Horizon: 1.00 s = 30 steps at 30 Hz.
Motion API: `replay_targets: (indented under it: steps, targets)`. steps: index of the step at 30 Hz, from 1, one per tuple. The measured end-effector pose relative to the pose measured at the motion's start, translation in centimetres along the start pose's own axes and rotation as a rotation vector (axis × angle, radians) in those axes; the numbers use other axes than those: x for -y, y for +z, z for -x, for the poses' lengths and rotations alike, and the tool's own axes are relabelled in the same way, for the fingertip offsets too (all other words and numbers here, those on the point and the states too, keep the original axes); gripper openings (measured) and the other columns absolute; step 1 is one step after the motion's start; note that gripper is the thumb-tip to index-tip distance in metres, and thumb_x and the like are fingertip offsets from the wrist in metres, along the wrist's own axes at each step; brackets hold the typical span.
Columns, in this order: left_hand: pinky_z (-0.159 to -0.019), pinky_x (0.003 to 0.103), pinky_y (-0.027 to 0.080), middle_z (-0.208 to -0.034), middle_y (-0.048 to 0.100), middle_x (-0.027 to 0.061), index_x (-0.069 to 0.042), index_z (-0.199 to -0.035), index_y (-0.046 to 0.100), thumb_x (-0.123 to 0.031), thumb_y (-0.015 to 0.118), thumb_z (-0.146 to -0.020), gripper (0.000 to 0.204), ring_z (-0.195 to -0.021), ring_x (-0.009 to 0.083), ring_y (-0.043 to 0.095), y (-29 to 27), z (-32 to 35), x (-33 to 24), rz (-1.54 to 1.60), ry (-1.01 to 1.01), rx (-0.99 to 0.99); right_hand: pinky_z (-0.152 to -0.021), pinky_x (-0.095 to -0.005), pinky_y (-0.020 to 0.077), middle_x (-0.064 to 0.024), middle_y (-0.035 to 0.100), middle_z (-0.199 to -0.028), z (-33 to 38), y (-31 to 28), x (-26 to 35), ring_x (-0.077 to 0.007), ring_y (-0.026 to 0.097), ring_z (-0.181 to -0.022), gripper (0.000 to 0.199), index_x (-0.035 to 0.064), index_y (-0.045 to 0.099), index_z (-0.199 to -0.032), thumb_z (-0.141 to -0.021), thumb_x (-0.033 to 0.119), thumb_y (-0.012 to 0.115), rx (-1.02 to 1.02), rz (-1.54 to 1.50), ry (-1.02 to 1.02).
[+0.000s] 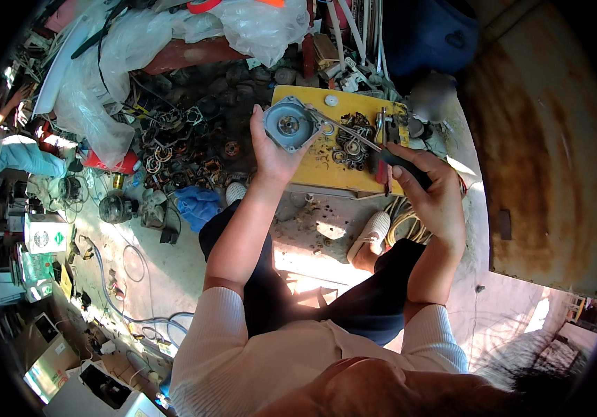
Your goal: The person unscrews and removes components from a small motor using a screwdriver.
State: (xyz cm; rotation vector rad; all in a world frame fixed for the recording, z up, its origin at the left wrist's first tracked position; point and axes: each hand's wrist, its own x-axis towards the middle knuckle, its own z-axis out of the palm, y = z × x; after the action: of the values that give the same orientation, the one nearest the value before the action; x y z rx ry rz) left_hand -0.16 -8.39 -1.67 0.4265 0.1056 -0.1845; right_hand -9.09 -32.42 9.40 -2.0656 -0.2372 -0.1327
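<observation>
My left hand (273, 153) is closed round a grey metal motor end cover (290, 125), its hollow side turned up and a round hub in its middle. In my right hand (432, 191) is a screwdriver with a dark handle (404, 167). Its long shaft (355, 135) slants up and left, and the tip is close to the cover's right rim; whether they touch I cannot tell. Below both hands is a low yellow work board (312, 169). A heap of small dark metal parts (356, 142) lies on it, next to red-handled pliers (383, 174).
Piles of greasy rings and parts (173, 142) cover the floor to the left, beside a blue cloth (198, 206). A blue barrel (427, 38) stands at the far right, near a rusty metal sheet (549, 153). Another person's legs (31, 156) show at far left.
</observation>
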Motion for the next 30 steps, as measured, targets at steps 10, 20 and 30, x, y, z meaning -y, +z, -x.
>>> replay_targets:
  steps: [10, 20, 30]
  targets:
    - [-0.103, 0.053, 0.043, -0.122, 0.061, 0.0168, -0.007, -0.126, 0.054, -0.061, 0.043, -0.094, 0.064, -0.117, 0.0382, 0.057, 0.0, -0.2, 3.2, -0.163, -0.141, 0.058, -0.078, -0.0331, 0.0483, -0.0162, 0.067, -0.093, 1.4, -3.9, 1.5, -0.0292, 0.064, -0.083, 0.033, 0.0035, 0.069, -0.114, -0.081, 0.000, 0.067, -0.075, 0.200, 0.051]
    - [-0.104, 0.042, 0.044, -0.126, 0.058, 0.0140, -0.005, -0.135, 0.047, -0.051, 0.040, -0.100, 0.058, -0.118, 0.0294, 0.059, -0.7, -0.4, 4.9, -0.474, -0.080, 0.162, -0.073, -0.0371, 0.0508, -0.0138, 0.068, -0.096, 2.0, -3.8, 0.3, -0.0313, 0.066, -0.082, 0.032, 0.0056, 0.071, -0.108, -0.076, -0.001, 0.068, 0.064, 0.347, 0.083]
    - [-0.096, 0.033, 0.046, -0.126, 0.055, 0.0082, -0.008, -0.137, 0.043, -0.051, 0.042, -0.100, 0.057, -0.115, 0.0208, 0.059, -1.5, -0.9, 5.8, -0.884, 0.104, 0.218, -0.073, -0.0380, 0.0507, -0.0151, 0.068, -0.096, 1.5, -2.5, -0.2, -0.0332, 0.066, -0.083, 0.031, 0.0053, 0.070, -0.110, -0.079, 0.001, 0.068, 0.052, 0.453, 0.044]
